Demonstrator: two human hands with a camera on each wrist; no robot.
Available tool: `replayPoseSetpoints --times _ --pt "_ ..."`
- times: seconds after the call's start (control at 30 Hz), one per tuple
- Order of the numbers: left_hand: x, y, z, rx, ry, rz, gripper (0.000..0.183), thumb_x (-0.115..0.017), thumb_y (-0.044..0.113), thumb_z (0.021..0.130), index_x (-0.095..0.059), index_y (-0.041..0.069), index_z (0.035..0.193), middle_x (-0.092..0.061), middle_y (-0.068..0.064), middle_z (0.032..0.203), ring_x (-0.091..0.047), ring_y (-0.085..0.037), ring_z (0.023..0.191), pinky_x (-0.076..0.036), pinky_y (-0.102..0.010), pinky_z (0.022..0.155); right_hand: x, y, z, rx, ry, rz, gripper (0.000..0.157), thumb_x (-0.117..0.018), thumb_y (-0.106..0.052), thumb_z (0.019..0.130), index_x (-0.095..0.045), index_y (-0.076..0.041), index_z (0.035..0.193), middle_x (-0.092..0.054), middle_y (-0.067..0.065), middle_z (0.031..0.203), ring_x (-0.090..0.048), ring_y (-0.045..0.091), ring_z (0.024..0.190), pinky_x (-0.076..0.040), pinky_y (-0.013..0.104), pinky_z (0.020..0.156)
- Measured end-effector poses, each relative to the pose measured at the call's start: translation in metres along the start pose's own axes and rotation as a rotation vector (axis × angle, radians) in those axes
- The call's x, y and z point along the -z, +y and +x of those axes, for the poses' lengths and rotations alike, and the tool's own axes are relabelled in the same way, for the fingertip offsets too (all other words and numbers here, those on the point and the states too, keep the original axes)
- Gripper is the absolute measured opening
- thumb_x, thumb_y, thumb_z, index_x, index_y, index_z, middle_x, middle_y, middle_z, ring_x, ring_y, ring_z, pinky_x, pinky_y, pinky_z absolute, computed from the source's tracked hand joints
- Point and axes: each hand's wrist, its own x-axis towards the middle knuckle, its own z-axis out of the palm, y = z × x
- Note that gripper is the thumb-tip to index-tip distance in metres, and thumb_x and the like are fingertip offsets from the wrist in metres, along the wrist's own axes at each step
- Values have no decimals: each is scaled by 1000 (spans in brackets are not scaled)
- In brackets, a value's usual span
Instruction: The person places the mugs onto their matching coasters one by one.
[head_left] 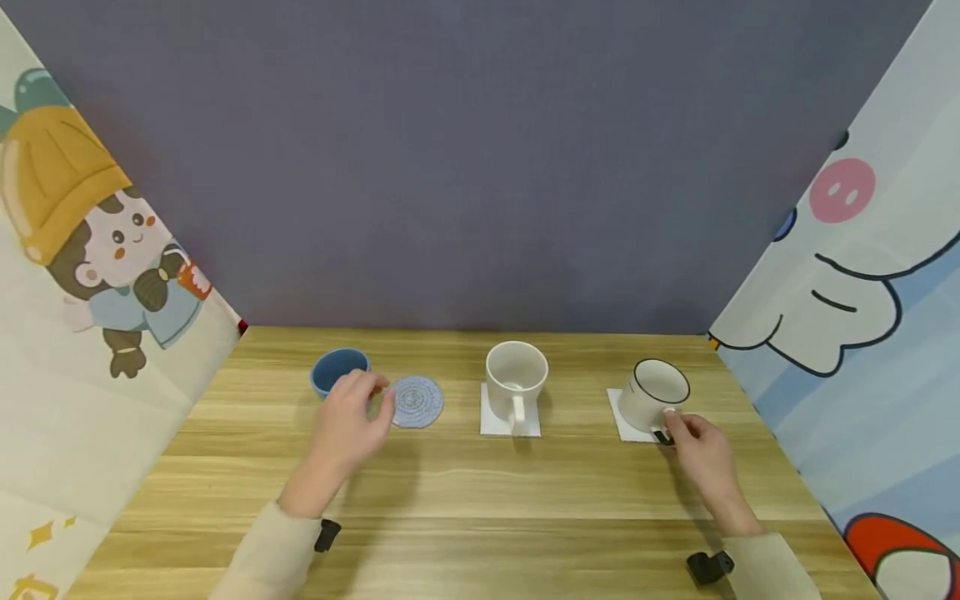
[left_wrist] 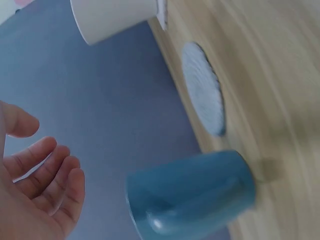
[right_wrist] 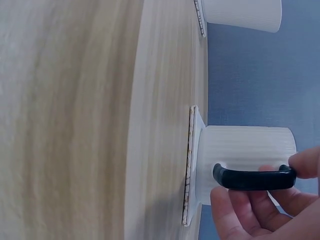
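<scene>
At the table's right, my right hand grips the black handle of a white ribbed mug with a black rim. Thumb by the handle's upper end, fingers curled behind it. That mug stands upright on a white square coaster. On the left, my left hand hovers with bent, spread fingers and nothing in them. It is close to a blue cup and partly covers it in the head view. A round blue-grey woven coaster lies just right of this hand.
A plain white mug stands mid-table on another white square coaster, its handle towards me. A dark grey panel rises behind the wooden table. Printed cloths hang along both sides.
</scene>
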Motion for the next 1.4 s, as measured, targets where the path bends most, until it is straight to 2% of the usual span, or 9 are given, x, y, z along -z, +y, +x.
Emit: replayPoseSetpoints --times 0.17,0.27,0.43,0.63,0.83,1.1,1.27,1.4 --pt "9 -14 -11 83 66 25 8 -69 3 87 -69 -1 93 -64 -14 88 -59 -32 81 -49 -45 68 1 0 1 -8 -9 25 57 -48 -45 106 -65 10 114 -66 26 109 -66 16 83 -54 22 67" --pt "15 -21 -17 140 73 53 5 -68 4 88 -68 1 92 -63 -14 89 -59 -32 82 -49 -46 68 4 -1 1 -14 -37 16 60 -46 -47 106 -64 9 117 -65 26 113 -65 19 85 -54 23 67" --pt "25 -31 -24 223 42 70 7 -67 4 89 -68 0 94 -64 -16 91 -59 -33 84 -48 -48 71 9 -6 1 -18 -95 -26 63 -44 -48 107 -60 9 126 -63 28 120 -66 28 92 -53 23 68" --pt "29 -41 -31 306 -27 83 13 -68 9 92 -67 -2 97 -63 -17 93 -56 -31 84 -46 -44 71 18 -10 2 10 -107 -131 60 -42 -45 107 -59 9 127 -65 23 109 -61 28 86 -47 32 66" --pt "32 -47 -34 379 -61 70 18 -69 13 94 -67 -3 101 -63 -16 94 -57 -31 85 -45 -42 73 25 -14 2 54 -109 -209 59 -42 -44 107 -59 9 126 -66 23 107 -60 32 91 -46 35 68" --pt "34 -49 -37 453 -101 45 25 -66 23 97 -66 -2 102 -64 -15 95 -59 -30 86 -45 -42 74 32 -23 1 43 -73 -262 53 -44 -39 107 -62 9 122 -67 19 98 -59 30 84 -44 34 65" --pt "31 -54 -40 501 -122 5 25 -65 24 99 -68 -1 102 -67 -13 94 -62 -28 86 -47 -41 74 36 -29 -1 72 -17 -268 48 -46 -34 106 -63 9 119 -66 21 98 -58 30 82 -43 34 63" --pt "27 -57 -41 526 -108 -37 23 -66 22 98 -68 -1 101 -68 -11 91 -62 -26 84 -49 -38 75 38 -33 -3 103 -7 -271 46 -46 -33 106 -63 8 120 -66 21 101 -58 29 82 -43 34 63"
